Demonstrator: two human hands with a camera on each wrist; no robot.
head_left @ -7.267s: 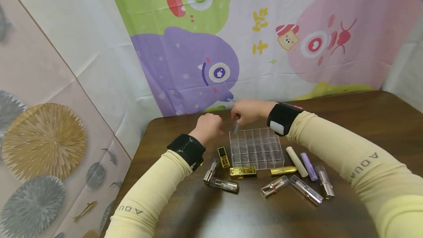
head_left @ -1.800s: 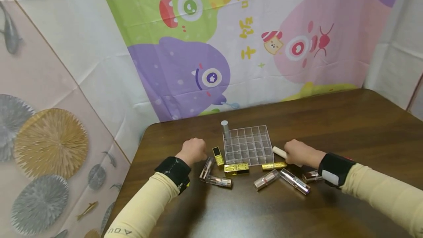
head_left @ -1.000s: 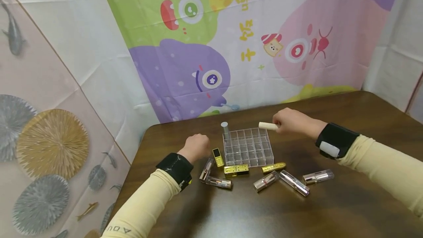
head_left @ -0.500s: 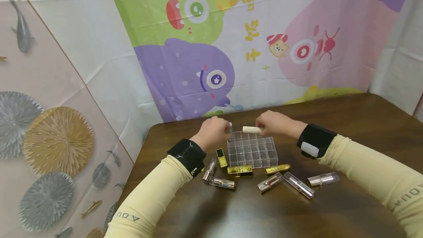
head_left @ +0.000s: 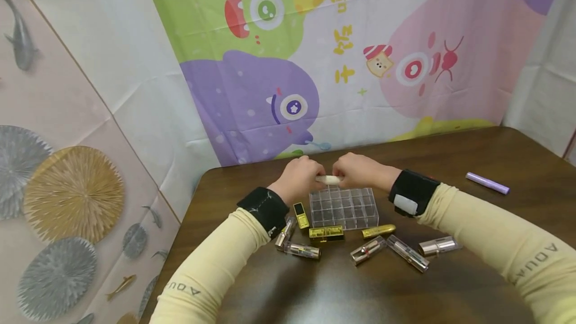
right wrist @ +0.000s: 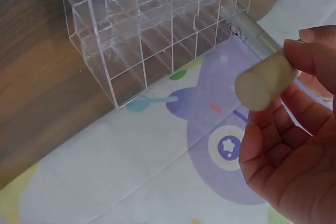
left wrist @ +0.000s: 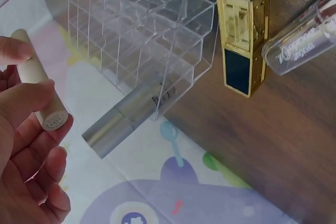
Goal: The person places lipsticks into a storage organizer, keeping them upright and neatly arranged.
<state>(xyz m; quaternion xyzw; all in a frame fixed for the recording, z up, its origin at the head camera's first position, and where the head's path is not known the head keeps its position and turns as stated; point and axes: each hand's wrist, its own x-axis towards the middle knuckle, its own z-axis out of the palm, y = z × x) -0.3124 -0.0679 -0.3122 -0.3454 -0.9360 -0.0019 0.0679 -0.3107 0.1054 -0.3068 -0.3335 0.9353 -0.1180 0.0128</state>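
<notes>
- Cream tube (head_left: 329,179): held level above the far edge of the clear organizer (head_left: 344,208), long axis running left to right between the two hands.
- Left hand (head_left: 299,180): fingers pinch the tube's left end.
- Right hand (head_left: 360,171): fingers pinch the tube's right end; both hands equally near.
- Silver tube (left wrist: 123,117): stands in the organizer's far-left corner cell.
- Purple stick (head_left: 487,183): lies well apart on the table (head_left: 472,164), to the right.

We see a dark wood table (head_left: 450,164) w/ clear organizer (head_left: 344,207) near its back edge — gold and clear lipstick tubes (head_left: 366,250) lying in front, purple tube (head_left: 487,183) well apart at right.
</notes>
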